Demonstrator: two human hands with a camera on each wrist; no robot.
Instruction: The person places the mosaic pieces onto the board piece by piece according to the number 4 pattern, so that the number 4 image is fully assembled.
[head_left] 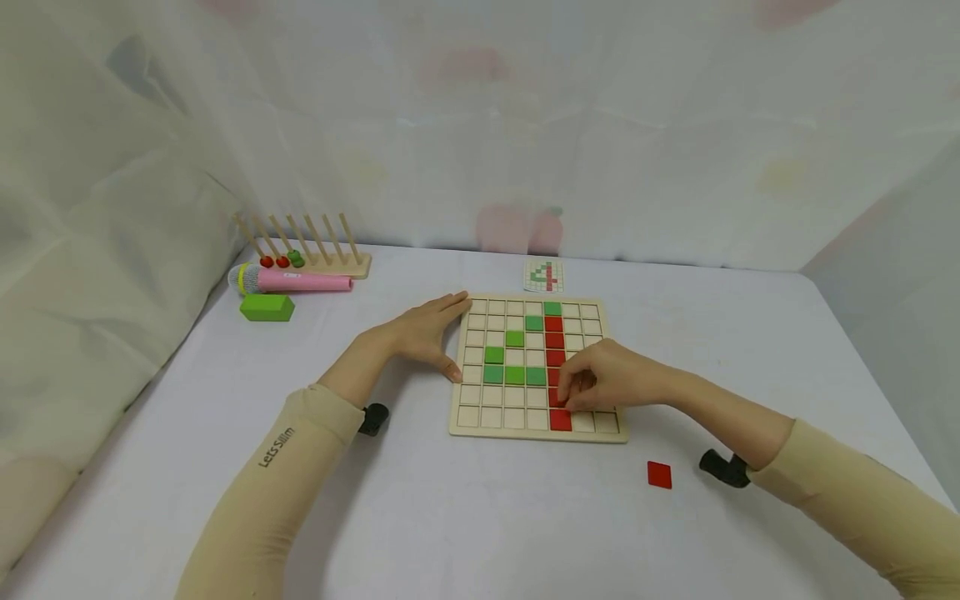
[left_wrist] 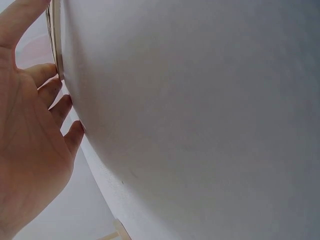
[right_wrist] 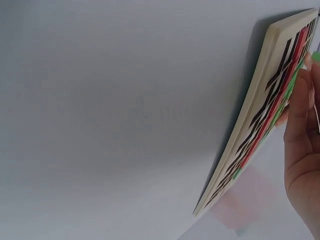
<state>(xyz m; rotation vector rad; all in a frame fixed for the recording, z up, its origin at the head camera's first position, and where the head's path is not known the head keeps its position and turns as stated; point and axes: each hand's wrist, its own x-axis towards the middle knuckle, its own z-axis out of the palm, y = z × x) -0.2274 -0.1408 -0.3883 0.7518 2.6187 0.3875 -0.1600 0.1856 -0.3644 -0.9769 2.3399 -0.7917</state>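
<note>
A square wooden grid board [head_left: 491, 423] lies on the table, with green tiles [head_left: 514, 338] in a slanting line and a short row, and a column of red tiles [head_left: 553, 340]. My left hand [head_left: 427, 329] rests at the board's left edge, fingers extended and thumb spread; in the left wrist view that hand [left_wrist: 35, 125] touches the board's side. Over the lower part of the red column, my right hand [head_left: 607, 375] has its fingers curled and pinches at a red tile, which they partly cover. The right wrist view shows this hand [right_wrist: 305, 130] against the board from the side.
A loose red tile [head_left: 660, 475] lies right of the board's near corner. Behind the board is a small pattern card [head_left: 543, 276]. At the back left are a pegged wooden rack [head_left: 360, 265] with beads, a pink toy microphone [head_left: 303, 282] and a green block [head_left: 267, 307].
</note>
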